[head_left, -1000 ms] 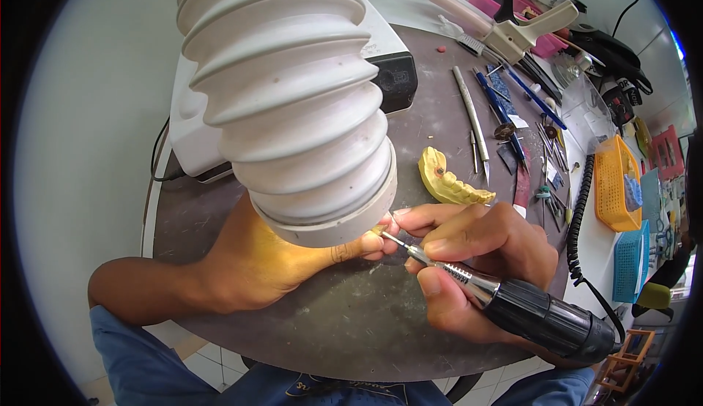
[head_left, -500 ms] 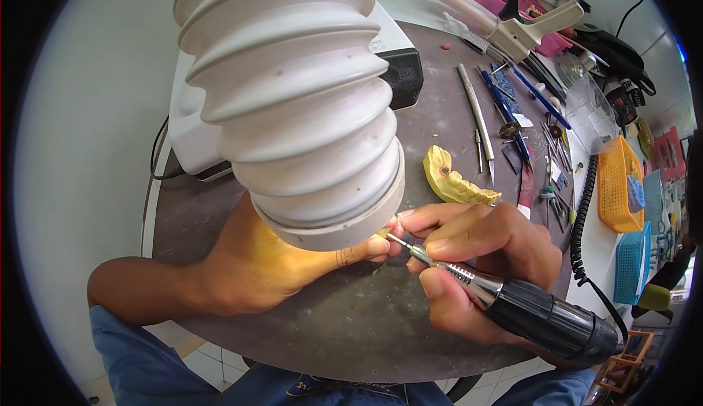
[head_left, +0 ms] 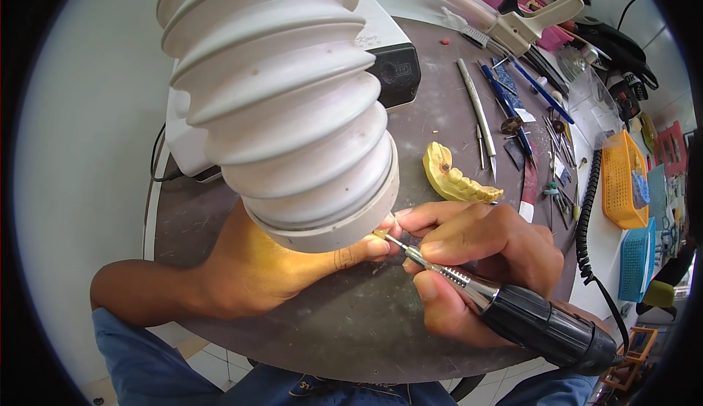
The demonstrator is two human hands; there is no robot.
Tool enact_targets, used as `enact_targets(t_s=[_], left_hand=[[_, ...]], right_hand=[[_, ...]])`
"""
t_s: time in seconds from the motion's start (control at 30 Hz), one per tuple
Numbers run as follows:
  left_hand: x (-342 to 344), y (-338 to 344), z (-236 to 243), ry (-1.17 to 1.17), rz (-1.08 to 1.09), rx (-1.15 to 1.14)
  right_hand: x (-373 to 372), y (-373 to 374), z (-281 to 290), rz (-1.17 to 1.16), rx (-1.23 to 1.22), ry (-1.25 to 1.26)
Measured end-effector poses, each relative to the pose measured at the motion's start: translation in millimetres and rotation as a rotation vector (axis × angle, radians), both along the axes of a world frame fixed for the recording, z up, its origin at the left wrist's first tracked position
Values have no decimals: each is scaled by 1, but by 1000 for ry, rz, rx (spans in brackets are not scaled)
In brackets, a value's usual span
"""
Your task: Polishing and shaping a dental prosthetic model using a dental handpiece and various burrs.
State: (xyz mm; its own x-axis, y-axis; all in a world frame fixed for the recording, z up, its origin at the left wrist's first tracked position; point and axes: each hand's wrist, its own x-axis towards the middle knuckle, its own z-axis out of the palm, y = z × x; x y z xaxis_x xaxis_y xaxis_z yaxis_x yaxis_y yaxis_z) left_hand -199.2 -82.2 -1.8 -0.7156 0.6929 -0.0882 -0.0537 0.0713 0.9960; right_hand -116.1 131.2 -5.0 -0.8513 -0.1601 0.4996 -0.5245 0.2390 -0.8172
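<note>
Between the thumb and fingers of my left hand (head_left: 285, 270) is pinched a small yellowish piece (head_left: 381, 234), perhaps a dental crown; its exact kind is too small to tell. My right hand (head_left: 483, 252) grips a black and silver rotary handpiece (head_left: 527, 318) like a pen. The thin bur at its tip meets the small piece, and fingertips of both hands come close together there. A white ribbed suction hose (head_left: 293, 128) hangs over my left hand and hides part of its fingers. Just beyond my right hand lies a yellow dental plaster model (head_left: 458, 179) with a row of teeth.
A white machine (head_left: 395, 69) stands behind the hose. Scalpel (head_left: 477, 117), blue-handled tools (head_left: 505, 106) and several burs lie on the right. Orange basket (head_left: 626, 179), blue basket (head_left: 637, 259) and coiled black cord (head_left: 586, 223) line the right edge. A dispensing gun (head_left: 512, 29) lies at the back.
The view has shifted slightly, so the hose sits a little further left in the picture. The handpiece tip stays at the small piece, and both hands keep their hold.
</note>
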Motion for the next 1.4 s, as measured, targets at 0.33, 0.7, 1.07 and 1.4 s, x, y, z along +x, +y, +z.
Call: enact_targets(t_s=[0.33, 0.7, 1.07, 1.4], left_hand=[[-4, -4, 5, 128, -157, -21], [-6, -3, 4, 142, -179, -27], [-6, -3, 3, 161, -184, -23], [-5, -3, 6, 196, -199, 0]], right_hand=[[-1, -2, 2, -8, 30, 10], [-1, 0, 5, -39, 45, 29], [0, -1, 3, -30, -2, 23], [3, -5, 7, -51, -53, 0]])
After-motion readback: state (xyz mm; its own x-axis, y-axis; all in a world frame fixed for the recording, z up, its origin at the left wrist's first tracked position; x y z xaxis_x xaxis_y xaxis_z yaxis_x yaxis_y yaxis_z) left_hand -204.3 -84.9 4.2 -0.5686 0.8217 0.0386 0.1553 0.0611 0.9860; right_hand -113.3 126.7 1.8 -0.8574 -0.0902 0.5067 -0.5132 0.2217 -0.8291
